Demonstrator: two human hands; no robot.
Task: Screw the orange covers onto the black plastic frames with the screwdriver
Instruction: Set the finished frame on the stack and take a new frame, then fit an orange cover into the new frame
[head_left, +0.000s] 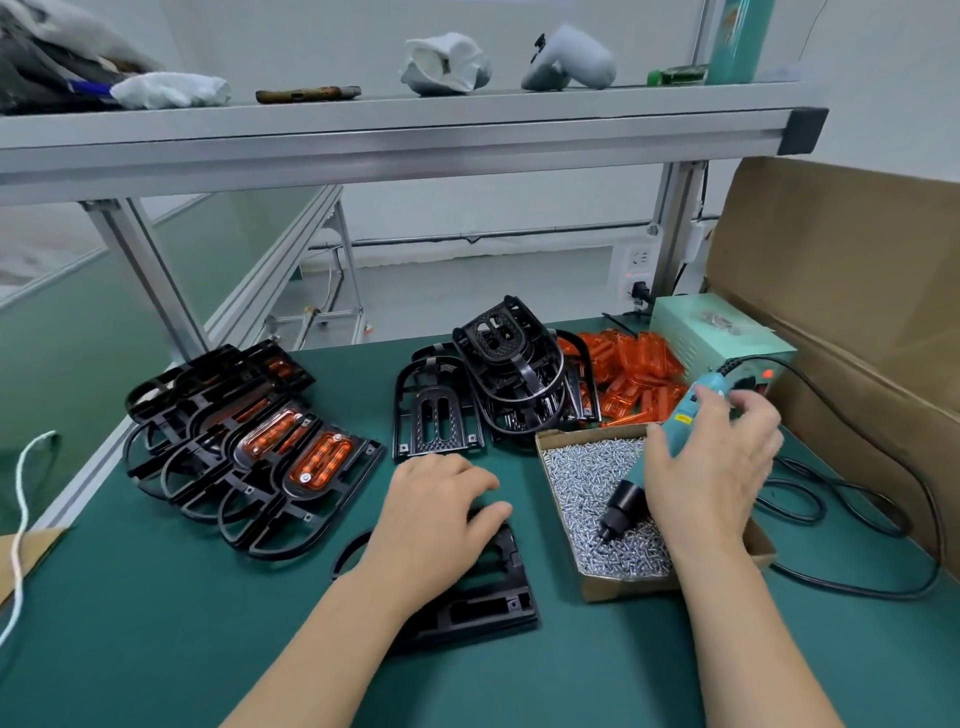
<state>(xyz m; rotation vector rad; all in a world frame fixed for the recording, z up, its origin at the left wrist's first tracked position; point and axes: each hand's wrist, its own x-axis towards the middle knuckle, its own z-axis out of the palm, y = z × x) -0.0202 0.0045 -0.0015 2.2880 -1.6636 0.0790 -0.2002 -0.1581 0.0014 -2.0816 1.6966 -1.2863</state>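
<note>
A white cord (21, 483) trails over the left edge of the surface (156, 639). Next to it, toward the far left corner, finished frames (249, 452) lie overlapped in a row. Orange covers show in the nearest ones, and the row is likely set there to keep it clear of the working spot.

At the near middle the left hand (436, 514) rests palm down on a single frame (493, 597), with its fingers loosely spread over the far end. It seems to be pinning the frame so it will not turn under the screwdriver. Whether a cover already sits under the palm cannot be told. Beyond it, at the far middle, bare frames (498, 384) are heaped within reach.

To their right a loose pile of covers (628, 374) lies by the far edge, touching the heap. In front of that pile an open box (623, 587) of screws (582, 488) sits just beside the single frame. The right hand (711, 467) grips the screwdriver (675, 431) around its body, tip down in the screws, apparently to pick one up on the bit.

Its cable (852, 488) loops along the right edge to a green power unit (722, 338) at the far right corner. A cardboard carton (857, 312) stands beside the unit.
</note>
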